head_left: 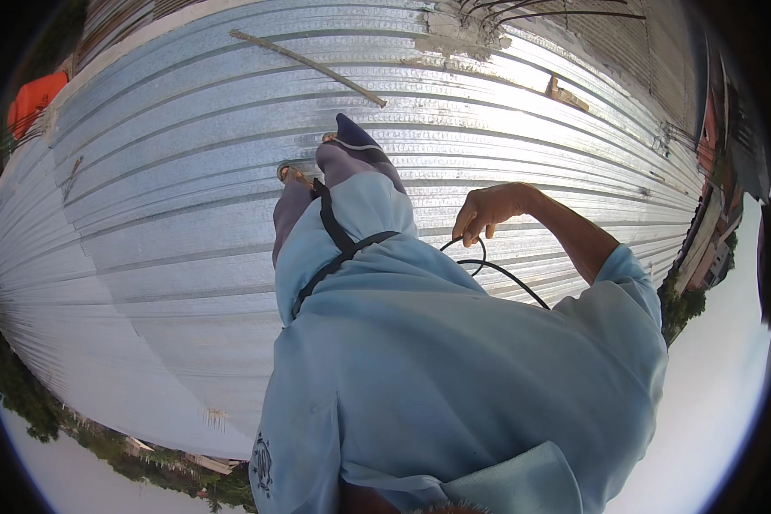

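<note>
My right hand hangs at my right side with its fingers curled, gripping a looped black cord that runs down beside my light blue shirt. My left hand is out of view. A black strap lies around my waist and down over my light clothing. Below me my feet in sandals rest on silvery ribbed metal sheeting.
A long narrow stick and a wooden piece lie on the sheeting ahead. Bent rods rise from a concrete patch. An orange-red object stands beyond the left edge; rooftops and trees show at the rim.
</note>
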Tool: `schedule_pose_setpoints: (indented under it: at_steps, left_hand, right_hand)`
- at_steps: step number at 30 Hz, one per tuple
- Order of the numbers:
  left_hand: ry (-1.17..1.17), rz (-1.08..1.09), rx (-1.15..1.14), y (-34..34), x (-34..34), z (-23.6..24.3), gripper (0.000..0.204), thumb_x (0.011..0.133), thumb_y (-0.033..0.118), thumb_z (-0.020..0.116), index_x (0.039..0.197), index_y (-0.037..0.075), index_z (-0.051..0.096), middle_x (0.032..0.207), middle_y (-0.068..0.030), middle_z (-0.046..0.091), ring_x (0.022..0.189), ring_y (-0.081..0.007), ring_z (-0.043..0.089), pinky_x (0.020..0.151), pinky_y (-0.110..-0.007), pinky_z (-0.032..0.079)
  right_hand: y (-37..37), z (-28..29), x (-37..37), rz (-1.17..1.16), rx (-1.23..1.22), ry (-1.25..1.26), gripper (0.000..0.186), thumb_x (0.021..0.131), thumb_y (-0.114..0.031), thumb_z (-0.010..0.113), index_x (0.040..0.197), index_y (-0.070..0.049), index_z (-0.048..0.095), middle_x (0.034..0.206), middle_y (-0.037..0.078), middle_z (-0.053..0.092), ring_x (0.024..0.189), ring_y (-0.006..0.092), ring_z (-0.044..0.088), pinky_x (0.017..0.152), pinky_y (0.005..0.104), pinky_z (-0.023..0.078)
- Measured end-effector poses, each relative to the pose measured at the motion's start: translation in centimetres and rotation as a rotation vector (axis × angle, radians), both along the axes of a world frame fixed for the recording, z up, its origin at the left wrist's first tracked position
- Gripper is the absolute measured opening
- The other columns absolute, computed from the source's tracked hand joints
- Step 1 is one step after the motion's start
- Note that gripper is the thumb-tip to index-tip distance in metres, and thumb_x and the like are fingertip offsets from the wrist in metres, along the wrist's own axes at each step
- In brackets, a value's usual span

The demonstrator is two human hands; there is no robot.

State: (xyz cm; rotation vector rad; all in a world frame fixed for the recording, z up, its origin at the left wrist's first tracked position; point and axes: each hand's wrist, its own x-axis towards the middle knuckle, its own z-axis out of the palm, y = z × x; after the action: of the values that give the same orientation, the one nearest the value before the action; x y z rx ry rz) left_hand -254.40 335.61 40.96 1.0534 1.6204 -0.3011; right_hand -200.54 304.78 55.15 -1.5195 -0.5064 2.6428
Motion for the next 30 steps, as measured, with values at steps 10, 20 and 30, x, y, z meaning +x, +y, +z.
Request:
schedule_pose_setpoints:
  at_steps: [10,20,30]
  left_hand:
    - [-0.032,-0.029,-0.098,4.1,-6.6,-6.8,0.026,0.094,0.014,0.068,0.116,0.003,0.072,0.107,-0.0105,0.073,0.096,-0.0211,0.070,0.080,-0.035,0.055]
    - [-0.036,0.184,0.090,16.4,-10.4,-11.0,0.039,0.099,0.028,0.056,0.128,0.003,0.063,0.111,-0.0135,0.071,0.092,-0.0250,0.069,0.078,-0.041,0.053]
    - [-0.180,-0.020,0.428,22.3,-10.7,-13.8,0.033,0.092,0.024,0.063,0.110,0.000,0.073,0.108,-0.0151,0.074,0.097,-0.0255,0.069,0.087,-0.036,0.053]
  right_hand:
    - [5.0,0.4,-15.2,0.406,0.084,-0.381,0.023,0.077,-0.018,0.068,0.093,-0.004,0.077,0.089,0.016,0.074,0.090,0.0343,0.071,0.078,0.0436,0.056]
    - [2.2,-10.4,-19.1,0.419,0.184,-0.407,0.026,0.082,-0.026,0.066,0.092,-0.004,0.077,0.098,0.019,0.074,0.108,0.0361,0.067,0.091,0.0456,0.053]
    - [36.3,-30.8,-14.3,0.832,0.990,-0.999,0.021,0.083,-0.020,0.064,0.085,-0.001,0.073,0.081,0.020,0.071,0.084,0.0368,0.073,0.073,0.0466,0.060]
